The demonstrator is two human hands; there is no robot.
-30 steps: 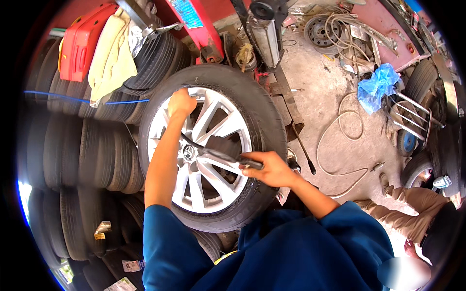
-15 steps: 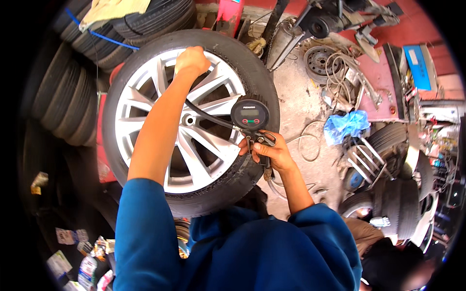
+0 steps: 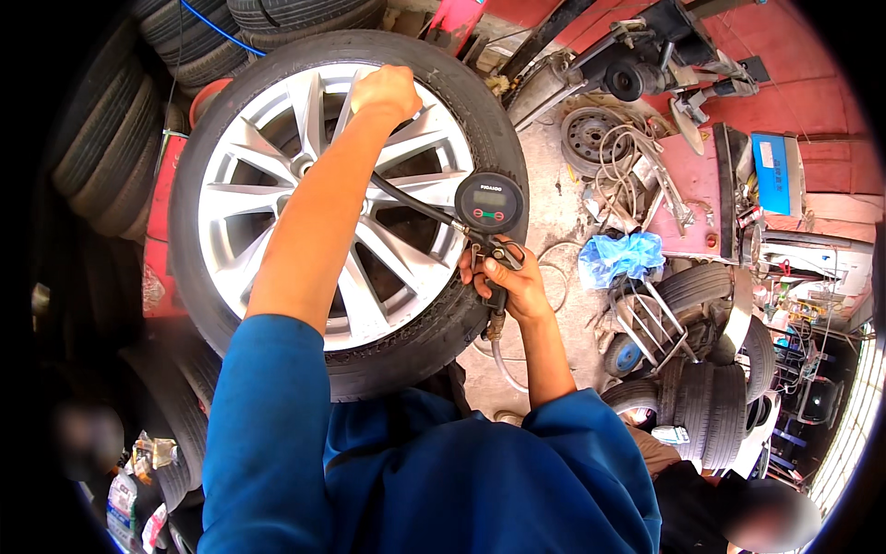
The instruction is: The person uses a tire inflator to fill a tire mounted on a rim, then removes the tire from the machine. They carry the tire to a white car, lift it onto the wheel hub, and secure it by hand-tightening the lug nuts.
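A large wheel fills the area before me: a black tyre [image 3: 198, 309] around a silver multi-spoke alloy rim [image 3: 365, 300]. My left hand [image 3: 385, 95] is closed in a fist at the rim's far edge; what it grips is hidden beneath the fingers. Near the tyre's right side, my right hand [image 3: 508, 282] wraps around a tyre inflator gun [image 3: 482, 251] with a trigger lever. On top of the gun sits a round black digital gauge [image 3: 489, 201]. From it a black hose [image 3: 406, 198] crosses the spokes and passes out of sight under my left forearm.
Stacked tyres [image 3: 106, 138] stand at the left, and more tyres [image 3: 694, 415] at the lower right. A steel wheel [image 3: 591, 138], a tangled hose, a blue plastic bag [image 3: 620, 258] and a metal frame [image 3: 651, 323] lie to the right. Another person [image 3: 692, 512] is at the lower right.
The whole view has shifted, so the wheel appears higher and slightly left. My left hand has moved a little to the right along the rim. My right hand still holds the inflator gun.
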